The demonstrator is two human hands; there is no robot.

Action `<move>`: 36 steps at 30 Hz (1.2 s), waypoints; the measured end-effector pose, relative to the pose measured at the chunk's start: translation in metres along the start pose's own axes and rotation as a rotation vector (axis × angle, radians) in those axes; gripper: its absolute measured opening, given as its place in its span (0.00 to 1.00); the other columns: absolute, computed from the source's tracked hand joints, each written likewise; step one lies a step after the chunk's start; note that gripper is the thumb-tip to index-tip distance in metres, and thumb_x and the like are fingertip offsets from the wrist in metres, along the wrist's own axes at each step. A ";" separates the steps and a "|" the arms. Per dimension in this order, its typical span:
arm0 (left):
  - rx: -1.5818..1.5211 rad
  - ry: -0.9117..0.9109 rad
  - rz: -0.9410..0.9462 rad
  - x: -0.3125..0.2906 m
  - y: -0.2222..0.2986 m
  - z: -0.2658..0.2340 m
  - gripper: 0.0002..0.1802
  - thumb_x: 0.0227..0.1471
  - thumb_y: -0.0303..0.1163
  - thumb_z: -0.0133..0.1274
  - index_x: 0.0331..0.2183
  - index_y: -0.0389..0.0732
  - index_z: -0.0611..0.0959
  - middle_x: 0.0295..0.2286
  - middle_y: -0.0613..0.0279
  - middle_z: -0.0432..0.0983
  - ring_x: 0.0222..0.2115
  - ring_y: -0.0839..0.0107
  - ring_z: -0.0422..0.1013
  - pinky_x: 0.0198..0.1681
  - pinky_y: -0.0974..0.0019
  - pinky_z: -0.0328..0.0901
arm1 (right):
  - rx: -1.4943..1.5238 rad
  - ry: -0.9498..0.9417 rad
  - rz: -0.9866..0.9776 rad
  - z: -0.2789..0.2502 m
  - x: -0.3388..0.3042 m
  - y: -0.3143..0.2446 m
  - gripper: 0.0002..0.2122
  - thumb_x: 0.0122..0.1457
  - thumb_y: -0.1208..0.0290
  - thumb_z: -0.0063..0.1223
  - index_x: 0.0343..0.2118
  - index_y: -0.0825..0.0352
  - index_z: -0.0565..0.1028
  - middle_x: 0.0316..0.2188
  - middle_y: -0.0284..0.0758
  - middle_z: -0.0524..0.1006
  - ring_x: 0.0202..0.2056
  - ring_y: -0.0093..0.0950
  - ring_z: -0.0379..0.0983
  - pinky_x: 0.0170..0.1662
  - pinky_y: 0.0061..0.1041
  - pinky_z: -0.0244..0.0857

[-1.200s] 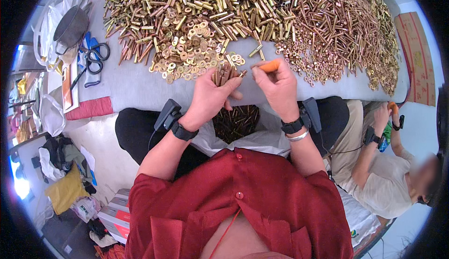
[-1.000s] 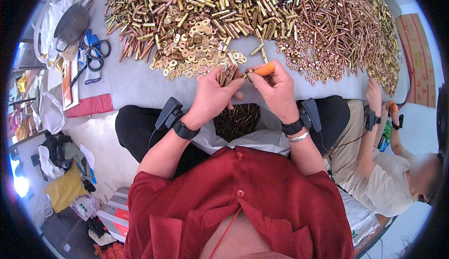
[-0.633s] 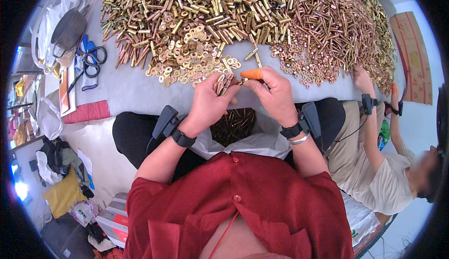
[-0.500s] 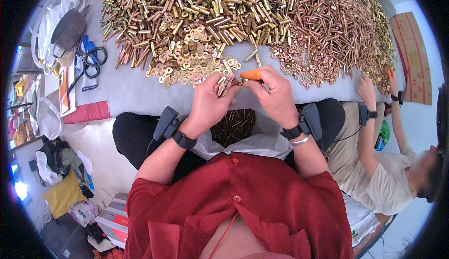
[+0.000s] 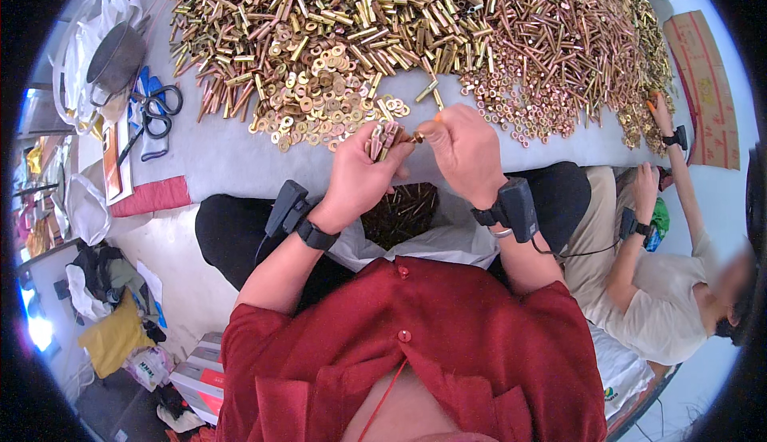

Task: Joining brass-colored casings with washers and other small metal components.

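Observation:
My left hand [image 5: 361, 174] is closed around several short gold-pink metal sleeve bolts [image 5: 383, 140], their ends sticking up past the fingers. Right beside it, my right hand [image 5: 467, 154] pinches at a small brassy metal end [image 5: 417, 137] by my left fingertips; whether that end is a nut or a washer is too small to tell. Both hands hover over the near edge of the grey-covered table [image 5: 264, 161]. Just beyond them lie a heap of flat washers [image 5: 319, 95] and, to the right, a heap of small nuts [image 5: 519, 107].
Metal sleeves [image 5: 359, 11] and thin bolts [image 5: 551, 35] are piled along the far side. A white bag [image 5: 455, 246] with dark metal pieces [image 5: 403, 214] sits in my lap. Scissors [image 5: 156, 110] and a metal pot [image 5: 116, 59] are at left. A co-worker's hand [image 5: 663, 114] reaches in at right.
My right hand has turned over, its orange finger cover now out of sight, while my left hand stays nearly in place. One of the co-worker's hands has drawn back from the table.

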State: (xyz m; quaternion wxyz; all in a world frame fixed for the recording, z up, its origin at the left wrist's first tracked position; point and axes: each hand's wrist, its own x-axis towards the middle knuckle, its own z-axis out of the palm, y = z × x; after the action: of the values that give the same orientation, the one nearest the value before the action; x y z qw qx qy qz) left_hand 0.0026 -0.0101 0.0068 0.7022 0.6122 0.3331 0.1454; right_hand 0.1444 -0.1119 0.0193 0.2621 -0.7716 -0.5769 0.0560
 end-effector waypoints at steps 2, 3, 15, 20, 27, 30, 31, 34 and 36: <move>-0.189 -0.039 -0.049 0.005 -0.005 -0.004 0.08 0.51 0.26 0.56 0.35 0.36 0.76 0.22 0.65 0.74 0.18 0.79 0.73 0.13 0.78 0.64 | 0.520 0.240 0.195 0.006 0.004 -0.008 0.10 0.55 0.66 0.55 0.32 0.70 0.77 0.29 0.42 0.76 0.31 0.33 0.73 0.33 0.25 0.66; -0.189 -0.036 -0.047 0.006 -0.006 -0.005 0.08 0.51 0.26 0.56 0.35 0.36 0.76 0.22 0.65 0.74 0.18 0.79 0.73 0.13 0.78 0.64 | 0.521 0.239 0.192 0.009 0.003 -0.008 0.10 0.55 0.66 0.55 0.32 0.70 0.77 0.29 0.42 0.76 0.31 0.33 0.73 0.33 0.25 0.66; -0.431 -0.104 -0.042 0.006 -0.002 -0.016 0.09 0.54 0.29 0.54 0.36 0.35 0.76 0.27 0.60 0.77 0.19 0.76 0.73 0.14 0.77 0.65 | 1.541 0.012 0.425 0.024 -0.017 0.011 0.25 0.65 0.52 0.33 0.46 0.71 0.73 0.40 0.37 0.76 0.41 0.26 0.72 0.43 0.23 0.65; -0.455 -0.151 -0.025 0.007 -0.003 -0.014 0.09 0.54 0.30 0.54 0.36 0.35 0.76 0.27 0.60 0.76 0.20 0.76 0.74 0.15 0.77 0.66 | 1.366 0.162 0.420 0.035 -0.016 -0.004 0.30 0.66 0.49 0.25 0.45 0.74 0.72 0.40 0.40 0.76 0.40 0.28 0.72 0.43 0.25 0.64; -0.389 -0.130 -0.031 0.007 -0.002 -0.013 0.10 0.54 0.30 0.54 0.36 0.35 0.76 0.27 0.60 0.76 0.20 0.76 0.74 0.14 0.77 0.65 | 1.085 0.197 0.258 0.025 -0.013 -0.019 0.18 0.66 0.61 0.38 0.38 0.72 0.75 0.26 0.31 0.75 0.28 0.20 0.69 0.35 0.20 0.63; -0.364 -0.099 -0.083 0.004 0.001 -0.014 0.10 0.53 0.31 0.55 0.35 0.35 0.77 0.26 0.61 0.76 0.19 0.77 0.73 0.13 0.78 0.64 | 1.107 0.112 0.501 0.013 -0.020 0.006 0.15 0.64 0.61 0.44 0.32 0.71 0.75 0.24 0.28 0.73 0.25 0.17 0.65 0.31 0.20 0.60; -0.307 -0.118 -0.090 0.003 0.003 -0.014 0.10 0.53 0.32 0.56 0.35 0.35 0.77 0.26 0.61 0.76 0.18 0.77 0.73 0.12 0.78 0.63 | 0.957 0.159 0.602 0.011 -0.018 0.010 0.15 0.64 0.61 0.44 0.31 0.70 0.74 0.25 0.28 0.72 0.25 0.16 0.65 0.31 0.20 0.60; -0.173 -0.163 -0.136 0.000 0.004 -0.011 0.11 0.52 0.33 0.57 0.33 0.36 0.78 0.25 0.62 0.77 0.18 0.77 0.74 0.12 0.79 0.63 | 0.389 0.234 0.455 0.022 -0.004 0.020 0.13 0.56 0.64 0.55 0.38 0.68 0.72 0.30 0.35 0.73 0.30 0.28 0.69 0.34 0.28 0.63; -0.063 -0.215 -0.156 -0.004 0.003 -0.008 0.13 0.53 0.36 0.55 0.36 0.36 0.79 0.25 0.61 0.77 0.18 0.77 0.74 0.11 0.78 0.61 | 0.079 0.332 0.270 0.029 0.003 0.020 0.18 0.48 0.68 0.60 0.42 0.67 0.71 0.34 0.43 0.71 0.38 0.42 0.67 0.38 0.36 0.63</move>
State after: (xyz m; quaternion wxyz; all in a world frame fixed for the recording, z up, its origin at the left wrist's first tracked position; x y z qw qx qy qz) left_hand -0.0048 -0.0061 0.0103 0.7619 0.5741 0.2979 0.0344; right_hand 0.1510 -0.1033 -0.0142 0.3736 -0.8297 -0.4145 -0.0143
